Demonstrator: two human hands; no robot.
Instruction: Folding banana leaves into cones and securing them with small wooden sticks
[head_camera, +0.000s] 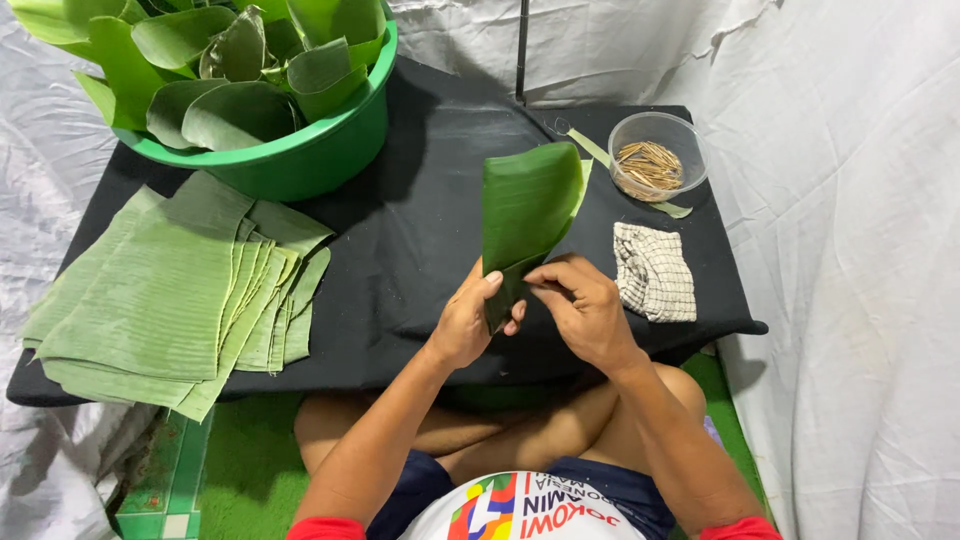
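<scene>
A green banana leaf piece (525, 215), curled into a cone shape, stands upright above the black table (420, 240). My left hand (465, 322) grips its lower left edge with thumb on top. My right hand (585, 305) pinches the bottom of the same leaf from the right. Both hands meet at the leaf's narrow lower end, over the near middle of the table.
A stack of flat cut banana leaves (170, 290) lies at the left. A green basin (300, 150) of folded leaves stands at the back left. A clear bowl of wooden picks (655, 160) and a checked cloth (653, 270) sit at the right. White sheeting surrounds the table.
</scene>
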